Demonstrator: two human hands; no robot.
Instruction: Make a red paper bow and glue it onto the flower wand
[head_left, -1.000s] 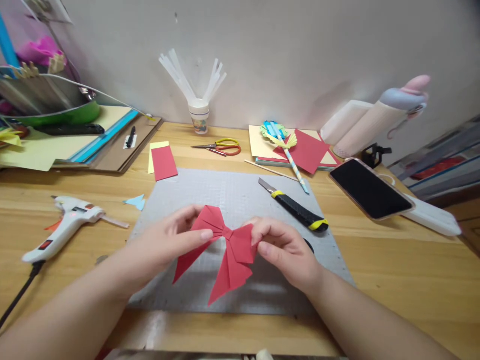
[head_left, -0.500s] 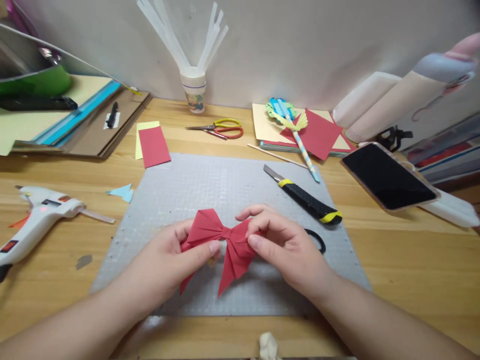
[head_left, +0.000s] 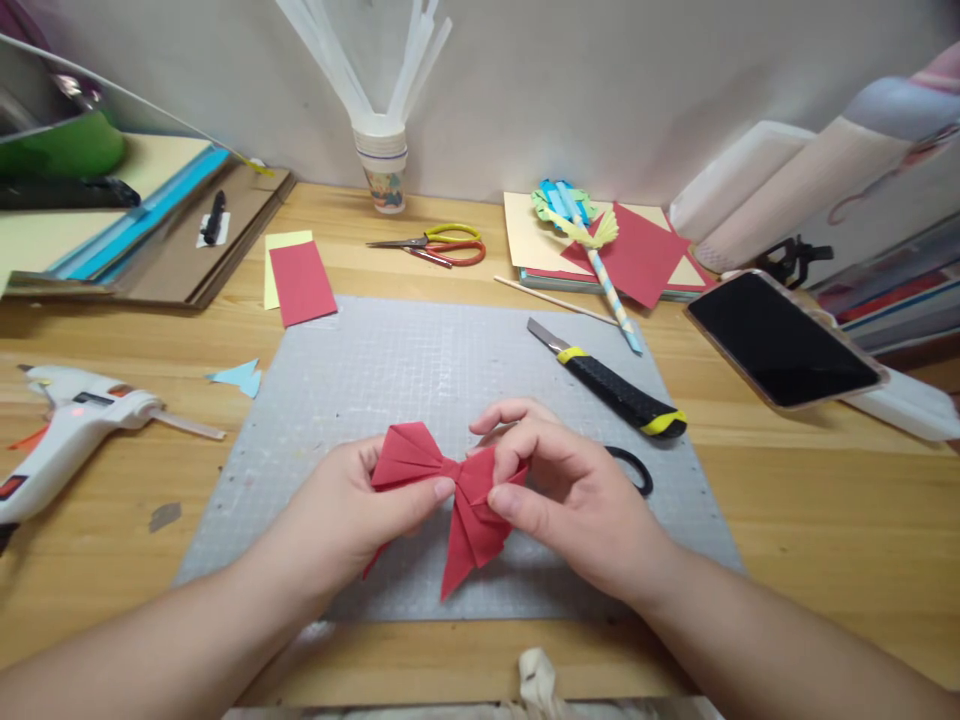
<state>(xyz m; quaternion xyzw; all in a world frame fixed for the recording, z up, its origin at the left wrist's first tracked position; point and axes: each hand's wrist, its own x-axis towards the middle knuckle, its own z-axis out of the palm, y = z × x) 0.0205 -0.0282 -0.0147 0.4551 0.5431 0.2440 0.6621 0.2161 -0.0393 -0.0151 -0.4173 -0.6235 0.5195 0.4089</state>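
Red paper bow (head_left: 466, 503), folded, one: held over the grey mat (head_left: 420, 360), left hand (head_left: 358, 500) fingers pinching beside its knot (head_left: 451, 468), right hand (head_left: 574, 490) fingers pinching its right loop (head_left: 477, 474). Utility knife (head_left: 611, 388), black and yellow: mat's far right.

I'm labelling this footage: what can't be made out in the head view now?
In the head view:
Red bow: one tail mostly hidden behind the left hand.
Black ring: partly covered by the right hand.
White strips: tops cut off by the top edge.
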